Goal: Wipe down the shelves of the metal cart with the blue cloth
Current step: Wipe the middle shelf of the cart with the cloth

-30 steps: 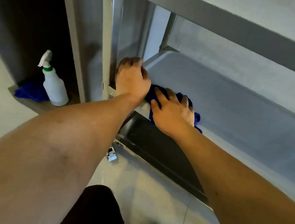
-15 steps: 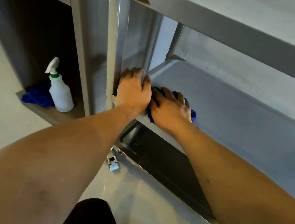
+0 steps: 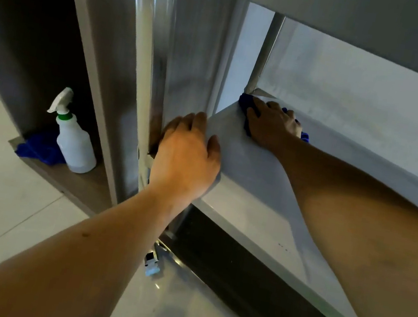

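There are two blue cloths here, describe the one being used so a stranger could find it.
Find the metal cart and its middle shelf. At that shelf's far left corner, by the rear post, the blue cloth lies flat under the right hand. The other blue cloth sits bunched beside the spray bottle, untouched.

Left hand (image 3: pixel 187 154), near left, palm down, fingers curled, thumb spread right. Right hand (image 3: pixel 272 126), farther right, flat, fingers pointing left. Both forearms bare, extended forward from near edge.
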The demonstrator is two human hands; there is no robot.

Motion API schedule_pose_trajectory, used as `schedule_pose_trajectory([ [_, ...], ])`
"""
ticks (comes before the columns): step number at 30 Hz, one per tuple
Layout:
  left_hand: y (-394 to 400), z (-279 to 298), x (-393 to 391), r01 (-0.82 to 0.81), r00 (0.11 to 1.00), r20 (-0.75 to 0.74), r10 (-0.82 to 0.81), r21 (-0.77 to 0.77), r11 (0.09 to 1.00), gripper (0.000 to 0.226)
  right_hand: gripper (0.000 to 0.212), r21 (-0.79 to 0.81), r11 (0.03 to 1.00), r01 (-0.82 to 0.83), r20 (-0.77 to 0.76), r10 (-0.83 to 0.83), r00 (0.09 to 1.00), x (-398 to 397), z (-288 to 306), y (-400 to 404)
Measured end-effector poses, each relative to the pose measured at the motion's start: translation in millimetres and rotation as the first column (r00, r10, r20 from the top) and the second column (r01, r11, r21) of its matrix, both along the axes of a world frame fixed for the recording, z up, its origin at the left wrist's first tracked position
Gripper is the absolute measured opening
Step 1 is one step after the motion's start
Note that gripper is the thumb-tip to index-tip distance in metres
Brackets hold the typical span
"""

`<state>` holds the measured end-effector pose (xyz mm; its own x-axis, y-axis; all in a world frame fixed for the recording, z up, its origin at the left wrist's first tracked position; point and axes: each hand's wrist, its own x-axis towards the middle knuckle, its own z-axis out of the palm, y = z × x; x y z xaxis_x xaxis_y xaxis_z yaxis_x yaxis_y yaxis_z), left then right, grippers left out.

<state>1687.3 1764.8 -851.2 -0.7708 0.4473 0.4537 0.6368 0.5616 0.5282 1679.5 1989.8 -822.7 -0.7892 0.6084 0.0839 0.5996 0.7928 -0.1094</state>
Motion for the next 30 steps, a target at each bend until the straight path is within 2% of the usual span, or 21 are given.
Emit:
schedule_pose_trajectory([
  [3,2.8,-0.4,-2.2,0.032,0.999,-0.006,-0.033,-0.089,0.995,0.061,0.052,-0.002,0.999,0.044,-0.005,-0.044,0.999,-11.1,1.5,11.6],
  [6,6.9,0.3,-7.9,0.093,0.995,0.001,-0.097,-0.322,0.942,0.071,0.053,0.01,0.998,0.059,-0.004,-0.059,0.998,-13.5,-0.4,10.6],
  [8,8.4,4.0,-7.4,0.121,0.992,0.028,-0.119,-0.391,0.912,0.074,0.053,0.006,0.998,0.056,-0.004,-0.056,0.998,-10.3,0.4,8.9],
  [11,9.2,13.1,-2.9,0.079,0.996,-0.001,-0.091,-0.484,0.872,0.08,0.053,0.006,0.999,0.041,-0.003,-0.041,0.999,2.5,0.2,10.3],
  [15,13.9,21.8,3.9,-0.032,0.995,-0.101,-0.025,-0.521,0.853,0.055,0.054,0.004,0.998,0.057,0.012,-0.057,0.998,28.7,-1.7,18.5],
  [19,38.6,36.6,0.4,-0.092,0.994,-0.095,0.045,-0.579,0.81,0.06,0.054,-0.004,0.992,0.126,-0.002,-0.126,0.992,65.5,-0.7,31.5],
  [22,62.8,36.2,8.8,-0.075,0.997,-0.064,0.047,-0.544,0.836,0.057,0.052,-0.012,0.983,0.182,-0.006,-0.182,0.983,101.7,-1.2,46.6],
  [26,92.3,27.7,46.9,0.097,0.987,-0.071,-0.145,-0.457,0.884,0.053,0.053,-0.01,0.958,0.287,0.0,-0.287,0.958,161.6,-0.9,72.9],
  [30,125.7,25.1,94.8,0.245,0.95,-0.072,-0.303,-0.427,0.87,0.047,0.053,-0.014,0.921,0.39,-0.002,-0.39,0.921,222.5,-0.8,95.5],
])
